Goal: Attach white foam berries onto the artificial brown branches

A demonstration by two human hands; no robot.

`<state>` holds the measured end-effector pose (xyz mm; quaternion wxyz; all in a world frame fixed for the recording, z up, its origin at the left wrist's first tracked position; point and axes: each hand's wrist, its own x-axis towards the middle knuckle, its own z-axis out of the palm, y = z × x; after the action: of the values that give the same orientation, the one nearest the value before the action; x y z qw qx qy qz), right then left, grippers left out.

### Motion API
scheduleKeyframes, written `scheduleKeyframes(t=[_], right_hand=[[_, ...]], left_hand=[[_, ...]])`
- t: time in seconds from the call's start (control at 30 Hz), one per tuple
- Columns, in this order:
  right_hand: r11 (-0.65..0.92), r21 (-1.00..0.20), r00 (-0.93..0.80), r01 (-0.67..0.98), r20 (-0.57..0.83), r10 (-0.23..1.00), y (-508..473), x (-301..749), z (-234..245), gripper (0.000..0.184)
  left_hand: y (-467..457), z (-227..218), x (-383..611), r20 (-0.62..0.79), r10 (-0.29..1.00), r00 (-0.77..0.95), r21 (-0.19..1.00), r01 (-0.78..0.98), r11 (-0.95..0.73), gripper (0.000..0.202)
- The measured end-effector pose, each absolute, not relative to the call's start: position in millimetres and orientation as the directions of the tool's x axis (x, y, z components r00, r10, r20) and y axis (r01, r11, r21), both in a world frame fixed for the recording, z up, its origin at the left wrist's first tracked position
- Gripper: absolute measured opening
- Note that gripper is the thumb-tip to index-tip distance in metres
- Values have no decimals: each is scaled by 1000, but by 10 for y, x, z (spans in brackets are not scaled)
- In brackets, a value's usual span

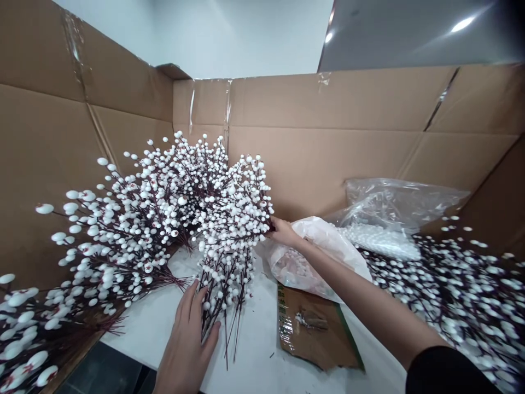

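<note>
Dark stems of an artificial white berry bunch (246, 205) are gripped in my right hand (283, 231), beyond the middle of the table. My left hand (188, 334) lies low at the front, fingers stretched and thumb apart. It is beside the lower stems of more white berry sprays (225, 279), which lie on the white table (246, 350); whether it touches them I cannot tell. A large heap of berry sprays (139, 219) fans out to the left, with its stem ends pointing toward me.
Cardboard walls (307, 158) surround the table. By my right forearm lie a white plastic bag (320, 235) and a torn cardboard piece (324, 350). Behind them is a clear bag (389, 202) of white beads. More berry sprays (459, 284) fill the right side.
</note>
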<state>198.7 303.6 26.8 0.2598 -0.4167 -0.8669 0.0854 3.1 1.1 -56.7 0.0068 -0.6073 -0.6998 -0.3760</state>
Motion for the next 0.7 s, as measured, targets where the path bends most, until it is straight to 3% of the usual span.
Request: scheduleKeyframes(t=[0.3,0.5,0.7], right_hand=[[641,-312,-481,701,457,749,2904,1999,218,20],[599,-290,-480,746,388,787,2887,2015,189,29],[596,-319,-458,737,413,787,2843,2067,116,41]], left_hand=[[9,-597,14,471,847,-245,508,860,-34,51],[2,-610,-13,446,861,-245,504,863,-15,50],[4,-614,-15,456,858,-238,498,867,-25,49]])
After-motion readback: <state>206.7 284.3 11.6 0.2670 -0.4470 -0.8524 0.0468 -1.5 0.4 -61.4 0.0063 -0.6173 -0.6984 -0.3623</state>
